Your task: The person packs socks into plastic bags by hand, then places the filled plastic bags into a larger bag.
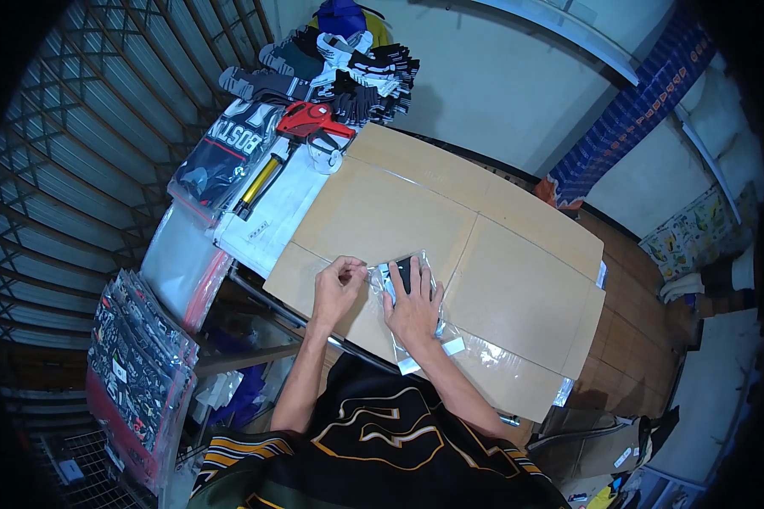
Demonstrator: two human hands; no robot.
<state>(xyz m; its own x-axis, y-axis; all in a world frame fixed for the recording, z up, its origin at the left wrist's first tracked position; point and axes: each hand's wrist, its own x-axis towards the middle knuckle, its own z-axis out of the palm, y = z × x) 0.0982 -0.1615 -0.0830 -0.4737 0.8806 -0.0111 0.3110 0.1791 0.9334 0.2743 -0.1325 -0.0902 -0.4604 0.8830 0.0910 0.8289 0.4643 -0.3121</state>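
A clear plastic bag [399,273] with a dark and white folded item inside lies on a flattened cardboard sheet [501,280]. My right hand [414,307] presses flat on the bag, fingers spread over the dark item. Just to the left, the fingers of my left hand [338,285] pinch the bag's left edge. A longer strip of clear plastic [475,348] with white labels stretches out to the right of my right wrist.
At the back left lie a red price-label gun [312,120], a yellow and black tool [259,182], a pile of black and white socks [348,72] and a bagged dark jersey [225,153]. Packaged goods [136,365] hang at the left. A metal shutter fills the left wall.
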